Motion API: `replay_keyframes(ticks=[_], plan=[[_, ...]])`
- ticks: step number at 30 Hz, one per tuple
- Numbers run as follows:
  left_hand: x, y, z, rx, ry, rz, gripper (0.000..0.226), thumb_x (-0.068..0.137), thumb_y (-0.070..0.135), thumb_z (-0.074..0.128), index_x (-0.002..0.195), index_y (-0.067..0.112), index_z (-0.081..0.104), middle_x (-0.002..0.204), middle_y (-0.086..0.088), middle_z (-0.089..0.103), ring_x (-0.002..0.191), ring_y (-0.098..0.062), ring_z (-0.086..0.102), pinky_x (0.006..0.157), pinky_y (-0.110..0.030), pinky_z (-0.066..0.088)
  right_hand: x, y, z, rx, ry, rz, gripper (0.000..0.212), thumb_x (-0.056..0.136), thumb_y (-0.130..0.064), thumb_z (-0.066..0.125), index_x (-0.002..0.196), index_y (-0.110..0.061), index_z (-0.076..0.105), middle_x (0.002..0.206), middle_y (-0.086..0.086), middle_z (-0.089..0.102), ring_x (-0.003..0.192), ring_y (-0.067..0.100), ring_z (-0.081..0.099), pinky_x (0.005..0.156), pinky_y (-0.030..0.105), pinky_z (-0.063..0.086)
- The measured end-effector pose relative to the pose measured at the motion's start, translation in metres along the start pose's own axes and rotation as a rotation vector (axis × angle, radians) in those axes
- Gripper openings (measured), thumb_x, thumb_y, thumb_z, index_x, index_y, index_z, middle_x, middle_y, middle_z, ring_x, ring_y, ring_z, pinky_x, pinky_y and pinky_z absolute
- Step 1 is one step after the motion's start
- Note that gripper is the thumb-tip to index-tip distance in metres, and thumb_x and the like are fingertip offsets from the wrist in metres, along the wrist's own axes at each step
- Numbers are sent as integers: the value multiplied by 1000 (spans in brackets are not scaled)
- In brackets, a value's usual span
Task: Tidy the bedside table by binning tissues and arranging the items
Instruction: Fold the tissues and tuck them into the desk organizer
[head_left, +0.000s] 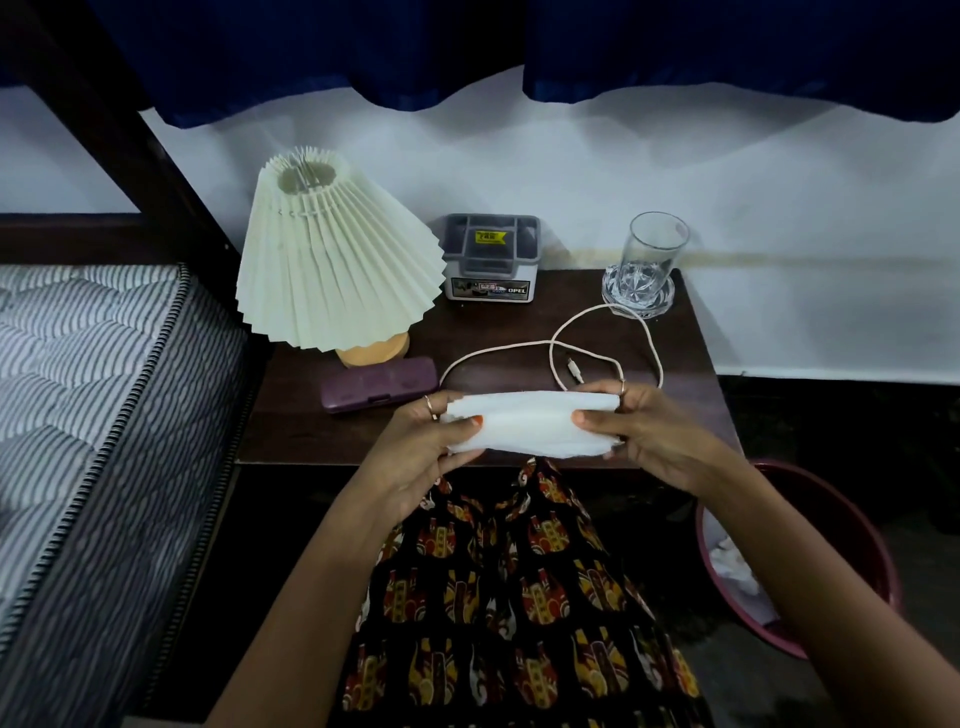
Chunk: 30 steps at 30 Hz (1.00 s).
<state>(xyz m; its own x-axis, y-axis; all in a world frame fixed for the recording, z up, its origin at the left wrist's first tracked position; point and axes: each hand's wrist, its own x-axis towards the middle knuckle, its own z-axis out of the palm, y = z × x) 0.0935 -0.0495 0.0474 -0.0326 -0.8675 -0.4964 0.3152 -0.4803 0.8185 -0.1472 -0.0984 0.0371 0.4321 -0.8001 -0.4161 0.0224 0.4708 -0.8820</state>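
A folded white tissue (530, 423) is stretched between my two hands just above the front edge of the dark wooden bedside table (311, 431). My left hand (426, 452) pinches its left end, and my right hand (639, 431) pinches its right end. On the table stand a pleated cream lamp (332, 254), a purple case (379, 384), a grey organiser box (491, 257), and an empty glass (654, 249) on a crystal coaster (638, 293). A white charging cable (571, 332) lies looped across the middle. A maroon bin (841, 519) with crumpled tissues (735, 566) sits on the floor at the right.
A striped mattress (93, 405) on a dark bed frame borders the table on the left. Behind the table is a white wall with a blue curtain (519, 47) hanging above. My patterned clothing (509, 597) fills the space below the table's front edge.
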Motion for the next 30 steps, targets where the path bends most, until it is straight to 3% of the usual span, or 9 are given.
replay_keyframes(ticks=[2,7,11,15,18,20,22,26,30], plan=[[2,0,-1,16,-24,13,30,85,-11,58,81,15,73,85,1,74,79,-9,72,64,-19,57,1,-2,-3,-32,8,-47,21,79,2,66,93,-12,72,84,3,72,60,7,66,45,14,52],[2,2,4,-7,-21,7,43,89,-17,43,71,10,72,84,-2,73,79,-12,72,65,-17,56,1,-5,-10,-35,-34,-139,24,75,6,63,82,-12,77,88,5,76,74,15,72,63,17,57],[3,4,8,-209,2,-64,36,94,1,39,75,2,70,87,-13,75,79,-24,74,64,-20,59,-1,-8,-14,-39,-28,-169,38,86,15,47,84,-9,77,93,9,76,86,18,71,76,22,58],[4,2,12,-229,39,-67,32,94,21,49,79,1,68,84,-9,74,72,-14,73,65,-23,59,-7,-11,-11,-35,20,-204,39,86,12,43,86,-8,77,99,9,75,102,21,64,90,26,53],[5,-3,18,-150,31,0,10,86,4,63,78,8,68,89,-5,71,74,-7,72,65,-18,57,-14,-14,-3,133,17,-245,25,88,-14,51,100,-10,73,111,9,71,104,19,63,86,26,54],[6,-5,21,-159,39,34,17,83,-3,64,76,12,68,95,-5,71,77,-7,72,65,-17,56,-14,-12,2,246,60,-228,50,86,-49,50,119,-14,63,117,9,66,102,19,63,82,32,57],[7,-7,25,-213,45,61,21,82,-5,64,77,14,68,97,-3,71,79,-7,72,64,-17,56,-11,-9,10,296,122,-175,68,78,-63,48,128,-17,54,117,6,64,98,22,63,75,36,57],[9,-12,34,-204,49,107,22,83,-5,65,89,16,65,94,1,71,78,-6,72,63,-16,54,-4,0,27,289,117,-127,39,68,-46,74,101,-25,69,104,3,73,88,20,70,68,35,59],[12,-17,38,-175,95,142,30,83,-5,65,101,18,62,103,-4,66,88,-12,68,65,-17,55,7,2,34,206,222,-185,16,77,-13,73,92,-13,70,93,7,76,85,21,72,62,27,57]])
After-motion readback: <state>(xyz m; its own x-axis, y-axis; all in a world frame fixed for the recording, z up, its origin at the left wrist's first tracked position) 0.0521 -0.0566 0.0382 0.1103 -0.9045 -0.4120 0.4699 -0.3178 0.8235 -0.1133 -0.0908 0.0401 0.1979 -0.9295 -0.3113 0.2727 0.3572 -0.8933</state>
